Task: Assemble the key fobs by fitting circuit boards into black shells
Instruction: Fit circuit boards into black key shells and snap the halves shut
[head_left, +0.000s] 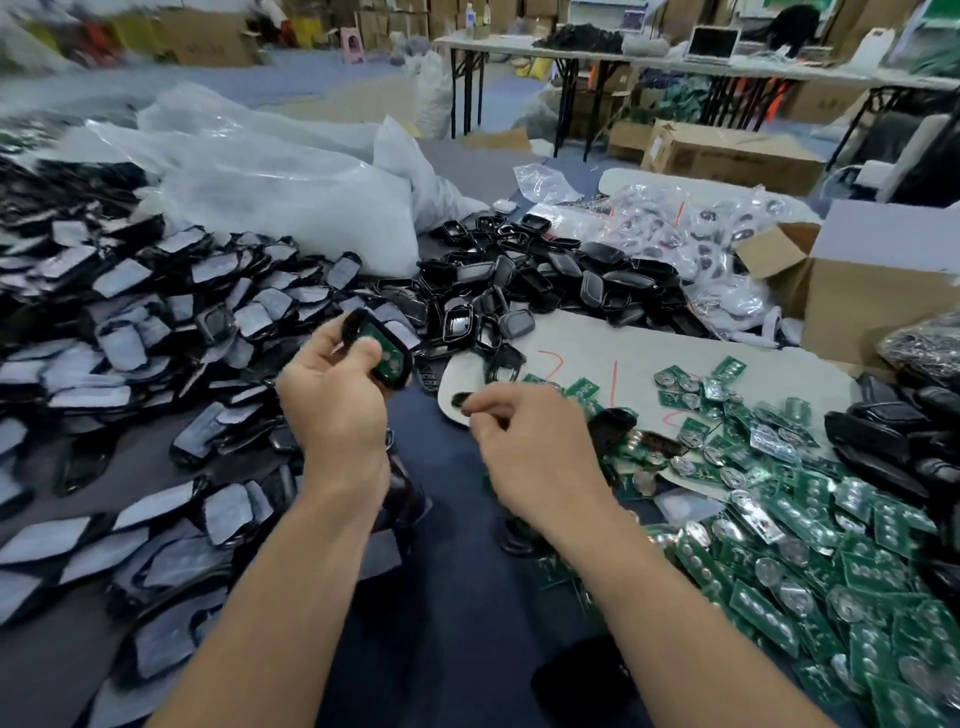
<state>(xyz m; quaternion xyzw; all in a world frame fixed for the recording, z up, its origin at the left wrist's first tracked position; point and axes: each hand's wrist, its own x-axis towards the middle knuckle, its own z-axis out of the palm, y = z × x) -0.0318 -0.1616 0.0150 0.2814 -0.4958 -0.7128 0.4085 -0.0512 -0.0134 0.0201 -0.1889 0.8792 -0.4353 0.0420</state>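
Observation:
My left hand grips a black fob shell with a green circuit board seated inside it, thumb pressed on the board. My right hand pinches a small black part between thumb and fingers, just right of the shell and apart from it. A heap of green circuit boards with round silver battery clips spreads to the right. Empty black shells pile up ahead of my hands.
Many black fobs with grey film faces cover the left side. Clear plastic bags lie behind them. A cardboard box stands at the right, with bagged parts beside it. Pale card sheets lie under the boards.

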